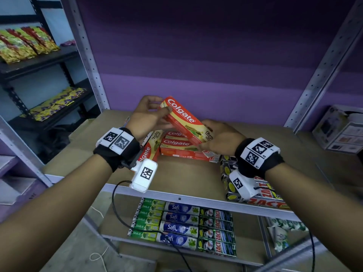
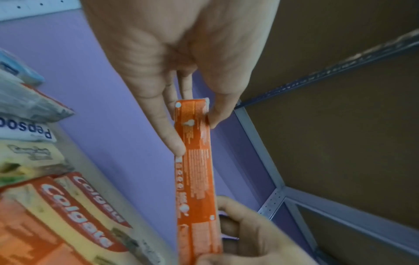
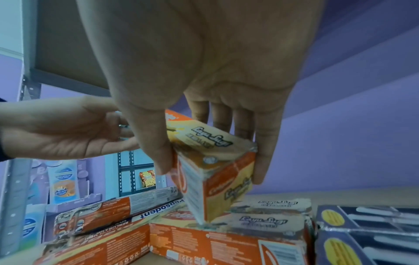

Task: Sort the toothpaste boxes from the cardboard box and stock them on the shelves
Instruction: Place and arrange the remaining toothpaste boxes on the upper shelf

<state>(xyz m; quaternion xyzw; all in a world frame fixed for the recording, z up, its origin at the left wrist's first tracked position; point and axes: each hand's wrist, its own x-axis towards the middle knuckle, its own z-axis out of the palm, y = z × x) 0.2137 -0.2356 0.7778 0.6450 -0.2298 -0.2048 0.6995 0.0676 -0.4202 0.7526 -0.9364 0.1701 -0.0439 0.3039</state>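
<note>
A red and yellow Colgate toothpaste box [image 1: 183, 119] [image 2: 196, 179] [image 3: 215, 166] hangs tilted over the middle shelf [image 1: 188, 173]. My left hand [image 1: 151, 114] [image 2: 188, 114] pinches its far end between thumb and fingers. My right hand [image 1: 218, 138] [image 3: 213, 161] grips its near end, thumb on one side and fingers on the other. Beneath it lie stacked Colgate boxes [image 1: 180, 147] [image 3: 226, 238] on the shelf, and one more Colgate box [image 1: 150, 149] lies to their left. The cardboard box is not in view.
Dark Zact boxes [image 1: 255, 191] lie at the shelf's right front. The lower shelf holds rows of Darlie [image 1: 147, 220], Safi [image 1: 178, 224] and Zact boxes [image 1: 216, 230]. Pepsodent boxes [image 3: 118, 213] lie at left. A black rack [image 1: 39, 61] with snack packets stands left; a white carton [image 1: 341, 128] sits right.
</note>
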